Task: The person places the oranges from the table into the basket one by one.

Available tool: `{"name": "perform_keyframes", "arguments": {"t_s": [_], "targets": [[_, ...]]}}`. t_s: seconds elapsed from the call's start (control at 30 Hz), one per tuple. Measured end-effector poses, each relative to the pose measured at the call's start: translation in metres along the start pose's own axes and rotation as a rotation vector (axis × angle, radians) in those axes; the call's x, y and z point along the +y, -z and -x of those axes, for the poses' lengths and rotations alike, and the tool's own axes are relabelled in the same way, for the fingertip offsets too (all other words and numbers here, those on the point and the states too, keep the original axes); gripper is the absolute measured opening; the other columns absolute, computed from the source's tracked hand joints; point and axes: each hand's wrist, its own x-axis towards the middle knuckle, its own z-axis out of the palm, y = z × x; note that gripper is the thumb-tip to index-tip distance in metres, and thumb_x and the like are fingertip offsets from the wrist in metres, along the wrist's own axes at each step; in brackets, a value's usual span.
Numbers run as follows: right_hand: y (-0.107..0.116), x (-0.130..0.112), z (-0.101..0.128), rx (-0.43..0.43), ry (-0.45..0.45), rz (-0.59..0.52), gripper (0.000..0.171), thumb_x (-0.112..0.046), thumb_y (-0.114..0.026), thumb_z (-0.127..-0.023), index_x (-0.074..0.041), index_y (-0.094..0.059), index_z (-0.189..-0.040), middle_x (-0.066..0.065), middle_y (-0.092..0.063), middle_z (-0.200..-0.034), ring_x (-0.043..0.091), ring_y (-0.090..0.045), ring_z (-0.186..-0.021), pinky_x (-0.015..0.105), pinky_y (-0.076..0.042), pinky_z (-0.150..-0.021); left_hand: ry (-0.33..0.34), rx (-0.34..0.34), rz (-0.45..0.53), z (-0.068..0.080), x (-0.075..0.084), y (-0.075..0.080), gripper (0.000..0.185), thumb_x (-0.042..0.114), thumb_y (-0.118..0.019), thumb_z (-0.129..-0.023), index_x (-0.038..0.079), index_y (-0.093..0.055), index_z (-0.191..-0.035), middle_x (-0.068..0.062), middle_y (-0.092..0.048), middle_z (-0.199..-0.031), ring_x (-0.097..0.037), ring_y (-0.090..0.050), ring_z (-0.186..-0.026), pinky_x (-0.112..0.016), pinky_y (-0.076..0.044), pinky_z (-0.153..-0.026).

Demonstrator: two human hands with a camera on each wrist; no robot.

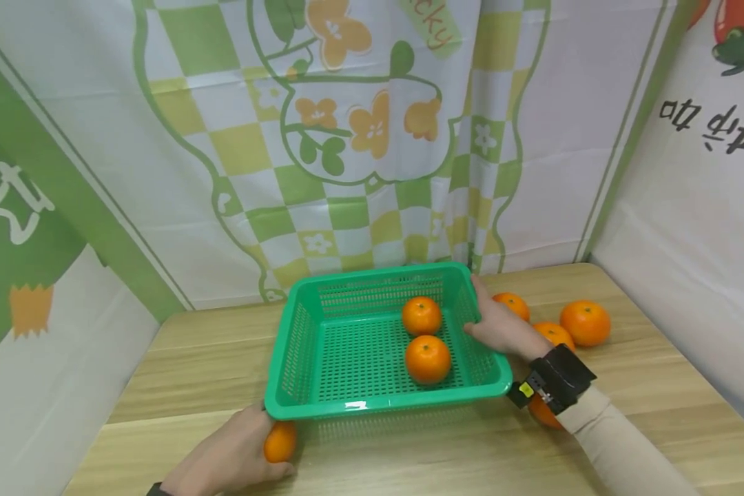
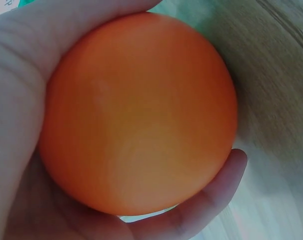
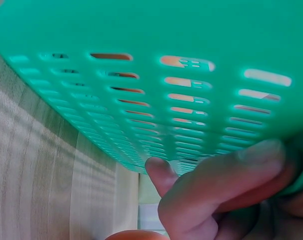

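A green plastic basket (image 1: pixel 359 408) with slotted walls sits in the middle of the table, and two oranges (image 1: pixel 428 359) lie in its right half. My right hand (image 1: pixel 499 324) grips the basket's right rim, thumb on the inner side; in the right wrist view, curled fingers (image 3: pixel 201 190) show against the outer wall. By the front left corner, my left hand (image 1: pixel 232 448) holds another orange (image 1: pixel 280 442). The left wrist view shows that orange (image 2: pixel 141 115) large, with fingers and thumb curled around it. Whether the left hand touches the basket I cannot tell.
Several oranges (image 1: pixel 585 323) lie on the wooden table (image 1: pixel 217 372) right of the basket, some partly hidden by my right arm. A patterned curtain (image 1: pixel 372 220) hangs behind the table. A printed white cloth (image 1: pixel 694 227) stands along the right side.
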Motion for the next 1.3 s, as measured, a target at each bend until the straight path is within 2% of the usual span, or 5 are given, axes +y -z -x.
{"name": "perform_keyframes", "arguments": {"t_s": [0.4,0.67,0.9,1.07,1.3], "targets": [[-0.002,-0.002,0.002,0.004,0.018,0.012,0.102,-0.01,-0.06,-0.101,-0.01,0.018,-0.167,0.039,-0.066,-0.123,0.024,-0.072,-0.072,0.039,-0.063,-0.069,-0.015,0.009,0.001,0.003,-0.002,0.001,0.077,0.034,-0.088,-0.079,0.019,-0.051,-0.146,0.014,-0.062,-0.115,0.002,-0.053,-0.093,-0.021,-0.05,-0.078],[-0.002,-0.002,-0.001,-0.002,0.022,-0.004,0.103,-0.009,-0.059,-0.1,-0.013,0.019,-0.167,0.042,-0.06,-0.134,0.024,-0.072,-0.072,0.039,-0.063,-0.069,0.02,0.011,0.001,0.01,-0.008,0.006,0.081,0.039,-0.089,-0.078,0.017,-0.051,-0.147,0.014,-0.063,-0.113,0.003,-0.054,-0.089,-0.021,-0.051,-0.074],[-0.001,-0.001,0.0,0.003,0.028,-0.001,0.102,-0.009,-0.059,-0.1,-0.013,0.019,-0.167,0.038,-0.066,-0.123,0.023,-0.071,-0.068,0.038,-0.063,-0.067,-0.01,0.03,-0.038,0.011,-0.009,0.01,0.088,0.045,-0.09,-0.076,0.018,-0.051,-0.15,0.009,-0.066,-0.124,0.002,-0.057,-0.096,-0.024,-0.055,-0.078],[-0.001,-0.002,0.002,0.005,0.02,0.006,0.103,-0.01,-0.06,-0.1,-0.012,0.018,-0.167,0.031,-0.071,-0.109,0.022,-0.071,-0.065,0.038,-0.062,-0.065,-0.027,0.062,-0.079,0.015,-0.009,0.012,0.078,0.04,-0.092,-0.074,0.017,-0.058,-0.14,0.012,-0.065,-0.112,0.005,-0.056,-0.089,-0.022,-0.054,-0.073],[-0.001,-0.001,0.001,0.005,0.03,0.001,0.103,-0.01,-0.06,-0.1,-0.012,0.018,-0.167,0.035,-0.069,-0.116,0.022,-0.071,-0.066,0.038,-0.062,-0.066,0.01,0.062,-0.097,0.023,-0.008,0.019,0.071,0.041,-0.093,-0.072,0.02,-0.062,-0.132,0.011,-0.063,-0.107,0.005,-0.053,-0.084,-0.02,-0.051,-0.067]]}}
